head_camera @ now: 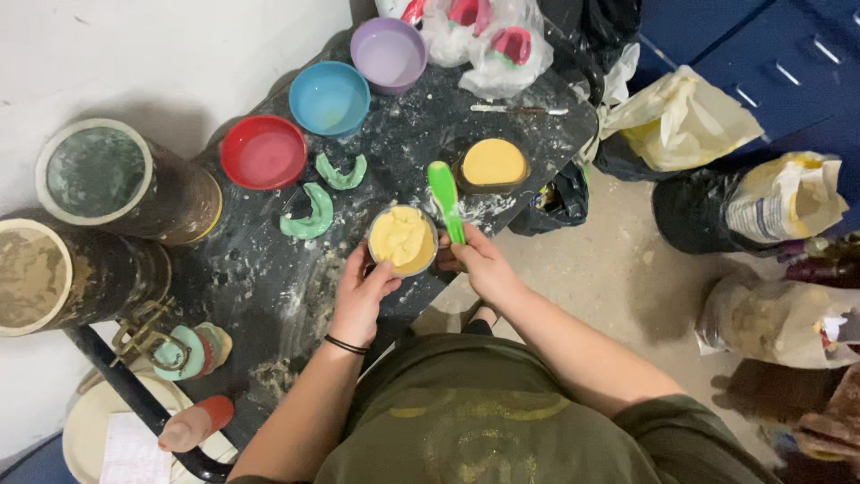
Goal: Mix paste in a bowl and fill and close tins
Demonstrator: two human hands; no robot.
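My left hand (363,296) cups a small round cup (403,240) of pale yellow paste from below-left, fingers curled against its wall, the cup resting on the dark speckled table (269,278). My right hand (484,260) pinches the handle of a green spatula (445,199), its blade standing just right of the cup, near a yellow-filled bowl (494,163).

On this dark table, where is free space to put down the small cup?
Free: the bare tabletop left of the left hand, below the green trays. Another patch lies between the blue bowl and the yellow-filled bowl. Crowded: the far edge with bowls and plastic bags.
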